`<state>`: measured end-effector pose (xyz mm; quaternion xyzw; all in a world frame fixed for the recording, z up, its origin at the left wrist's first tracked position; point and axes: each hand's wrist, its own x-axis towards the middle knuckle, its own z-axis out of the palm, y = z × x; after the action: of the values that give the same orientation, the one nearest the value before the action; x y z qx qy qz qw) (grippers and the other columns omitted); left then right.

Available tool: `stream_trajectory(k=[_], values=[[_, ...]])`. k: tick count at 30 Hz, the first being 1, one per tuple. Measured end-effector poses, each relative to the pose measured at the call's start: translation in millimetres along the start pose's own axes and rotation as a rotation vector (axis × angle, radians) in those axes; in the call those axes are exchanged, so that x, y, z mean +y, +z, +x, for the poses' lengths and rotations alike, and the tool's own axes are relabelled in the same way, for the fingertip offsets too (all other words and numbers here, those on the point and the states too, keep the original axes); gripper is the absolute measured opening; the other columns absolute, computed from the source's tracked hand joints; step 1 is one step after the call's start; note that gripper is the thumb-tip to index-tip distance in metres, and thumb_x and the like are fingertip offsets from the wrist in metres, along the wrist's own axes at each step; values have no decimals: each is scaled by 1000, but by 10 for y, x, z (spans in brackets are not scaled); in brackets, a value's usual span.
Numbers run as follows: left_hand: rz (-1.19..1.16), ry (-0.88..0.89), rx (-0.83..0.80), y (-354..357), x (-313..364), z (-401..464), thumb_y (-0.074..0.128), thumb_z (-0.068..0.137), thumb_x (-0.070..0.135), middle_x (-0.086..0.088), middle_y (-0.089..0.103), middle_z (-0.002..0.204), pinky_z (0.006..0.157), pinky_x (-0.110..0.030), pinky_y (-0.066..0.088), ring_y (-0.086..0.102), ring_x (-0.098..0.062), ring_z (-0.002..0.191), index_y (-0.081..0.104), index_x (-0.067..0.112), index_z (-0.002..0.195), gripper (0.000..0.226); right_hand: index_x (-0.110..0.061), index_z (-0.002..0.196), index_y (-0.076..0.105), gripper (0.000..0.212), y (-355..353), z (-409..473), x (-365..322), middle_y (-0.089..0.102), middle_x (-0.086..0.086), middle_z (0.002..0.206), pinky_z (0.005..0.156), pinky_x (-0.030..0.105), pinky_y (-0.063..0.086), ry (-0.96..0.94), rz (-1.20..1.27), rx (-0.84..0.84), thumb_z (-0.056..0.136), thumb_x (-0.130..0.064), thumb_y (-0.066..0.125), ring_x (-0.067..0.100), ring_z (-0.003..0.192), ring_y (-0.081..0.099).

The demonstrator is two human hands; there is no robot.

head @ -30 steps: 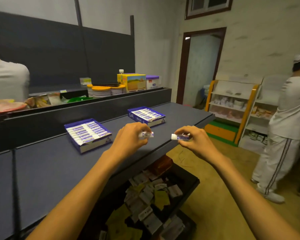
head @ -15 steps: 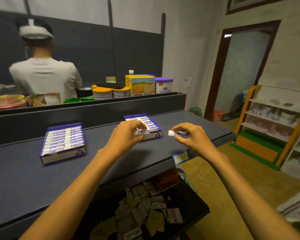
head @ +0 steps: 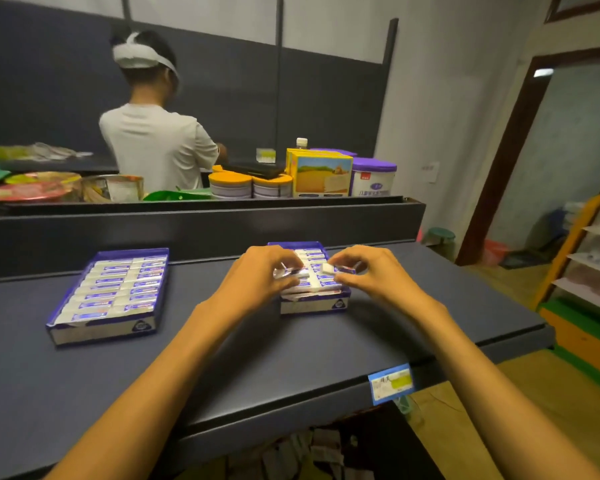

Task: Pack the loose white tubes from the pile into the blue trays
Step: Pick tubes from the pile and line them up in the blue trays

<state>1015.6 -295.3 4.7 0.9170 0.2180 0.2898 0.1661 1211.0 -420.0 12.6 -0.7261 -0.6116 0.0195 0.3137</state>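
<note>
The room is dim and warm-toned, lit from overhead. Soft shadows fall under the forearms onto the counter. A bright lamp glows in the doorway at upper right. Wide-angle distortion bends the walls and shelves toward the frame edges. Fine detail looks soft, and the fingers are slightly blurred.

Two shallow blue trays sit on the dark worktop, well apart. The left tray lies filled with white tubes in neat rows, their blue labels facing up. The right tray also holds rows of tubes. Above it, the left hand pinches one white tube and the right hand pinches another tube, its white cap pointing left.
</note>
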Motion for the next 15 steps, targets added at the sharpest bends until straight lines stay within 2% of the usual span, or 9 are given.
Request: stream_trajectory(k=[3, 7, 15], values=[[19, -45, -64, -26, -17, 33, 75, 82, 26, 5, 70, 108, 83, -35, 53, 62, -11, 94, 72, 26, 106, 24, -23, 111, 70, 28, 16, 157, 20, 64, -8, 104, 61, 10, 41, -5, -11, -137, 83, -27, 74, -1, 79, 55], [53, -77, -128, -20, 18, 42, 75, 82, 26, 3, 69, 111, 82, -31, 53, 61, -12, 98, 73, 26, 108, 26, -22, 108, 68, 25, 10, 285, 68, 63, -13, 97, 61, 13, 45, -11, -11, -329, 84, -25, 74, -1, 82, 57], [201, -146, -174, 28, 265, 101, 74, 83, 26, -2, 71, 111, 74, -20, 47, 63, -13, 99, 72, 19, 111, 29, -23, 102, 68, 21, -14, 372, 101, 66, -8, 102, 61, 12, 44, -72, -12, -409, 82, -24, 76, 5, 87, 59]])
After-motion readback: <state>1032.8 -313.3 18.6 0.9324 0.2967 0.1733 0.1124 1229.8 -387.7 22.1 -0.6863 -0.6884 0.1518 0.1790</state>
